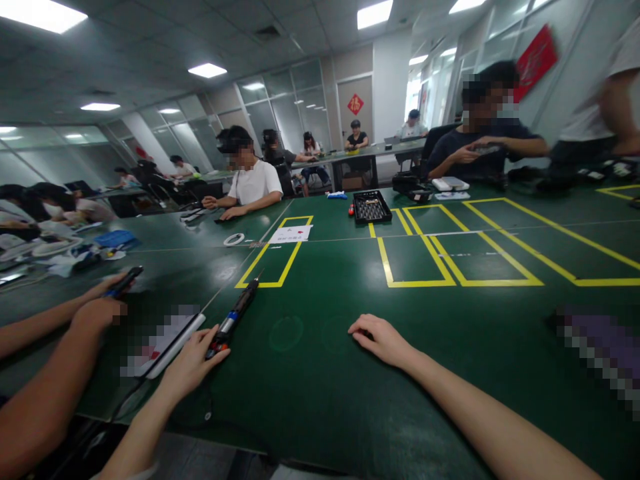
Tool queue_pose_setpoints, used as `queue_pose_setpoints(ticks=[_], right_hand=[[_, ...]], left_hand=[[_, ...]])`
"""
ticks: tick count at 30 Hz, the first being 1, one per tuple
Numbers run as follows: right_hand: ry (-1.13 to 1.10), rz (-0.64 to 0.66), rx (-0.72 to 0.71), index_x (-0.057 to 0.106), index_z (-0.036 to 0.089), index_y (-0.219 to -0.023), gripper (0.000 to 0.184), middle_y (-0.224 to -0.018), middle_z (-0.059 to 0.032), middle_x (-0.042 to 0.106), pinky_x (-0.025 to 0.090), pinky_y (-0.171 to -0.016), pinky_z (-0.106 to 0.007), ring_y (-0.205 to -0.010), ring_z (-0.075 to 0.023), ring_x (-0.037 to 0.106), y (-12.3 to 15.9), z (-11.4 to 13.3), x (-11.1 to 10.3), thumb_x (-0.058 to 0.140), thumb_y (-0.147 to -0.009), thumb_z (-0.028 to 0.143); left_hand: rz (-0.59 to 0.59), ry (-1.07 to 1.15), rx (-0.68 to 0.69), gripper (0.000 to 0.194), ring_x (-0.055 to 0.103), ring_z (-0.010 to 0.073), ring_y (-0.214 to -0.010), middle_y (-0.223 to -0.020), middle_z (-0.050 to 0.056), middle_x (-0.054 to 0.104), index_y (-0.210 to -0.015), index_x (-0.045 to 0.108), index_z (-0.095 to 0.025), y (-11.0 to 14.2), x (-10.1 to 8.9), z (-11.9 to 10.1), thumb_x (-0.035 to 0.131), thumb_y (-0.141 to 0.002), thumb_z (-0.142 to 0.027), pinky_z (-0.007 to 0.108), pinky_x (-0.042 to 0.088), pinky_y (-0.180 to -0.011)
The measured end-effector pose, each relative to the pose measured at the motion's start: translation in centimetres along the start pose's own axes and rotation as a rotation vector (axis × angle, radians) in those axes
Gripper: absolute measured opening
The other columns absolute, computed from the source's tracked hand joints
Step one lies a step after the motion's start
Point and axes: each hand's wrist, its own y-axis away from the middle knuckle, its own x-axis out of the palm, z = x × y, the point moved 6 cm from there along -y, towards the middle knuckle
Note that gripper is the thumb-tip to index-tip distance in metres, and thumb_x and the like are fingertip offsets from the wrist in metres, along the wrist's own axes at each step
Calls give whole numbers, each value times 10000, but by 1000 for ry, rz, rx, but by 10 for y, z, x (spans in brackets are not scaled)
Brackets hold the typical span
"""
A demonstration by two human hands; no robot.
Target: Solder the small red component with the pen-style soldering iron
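Note:
My left hand (193, 365) is closed around the rear end of a black electric screwdriver (235, 313) with a blue band. The tool lies slanted over the green table (310, 380), its thin metal tip pointing away from me. A dark cord trails near my left wrist. Resting on the table to the right, my right hand (383, 340) has loosely bent fingers, the thumb a little apart, and holds nothing. Left of my left hand lies a white-edged flat object (175, 347), partly blurred out.
Yellow tape rectangles (420, 283) mark the table ahead. A paper sheet (291, 233), a white ring (233, 239) and a black tray of small parts (373, 208) lie farther off. At left, a co-worker's hand (97, 313) is beside a dark tool (125, 281). Others sit around.

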Motion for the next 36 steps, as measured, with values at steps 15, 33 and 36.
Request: queue_pose_setpoints(ticks=[15, 33, 36], right_hand=[[3, 4, 0, 655, 194, -961, 143, -871, -40, 638, 439, -745, -285, -823, -172, 565, -2, -3, 3, 526, -901, 191], [-280, -105, 96, 493, 195, -1065, 209, -753, 21, 585, 427, -622, -224, -647, -120, 549, -2, -10, -3, 554, -883, 278], [-299, -106, 80, 513, 194, -1049, 195, -779, 7, 597, 438, -630, -228, -658, -122, 551, -1, -8, -4, 556, -886, 293]], left_hand=[[-274, -54, 86, 341, 578, 261, -987, -1085, 108, 617, -882, 566, -189, 20, -46, -71, 405, -870, -489, 401, 441, -897], [398, 1166, 389, 304, 582, 114, -733, -825, 16, 637, -1012, 562, -153, -27, 9, -324, 616, -806, -369, 237, 435, -688], [480, 1283, 324, 332, 570, 100, -687, -761, -4, 615, -976, 523, -148, -29, 24, -325, 667, -770, -365, 235, 429, -669]])
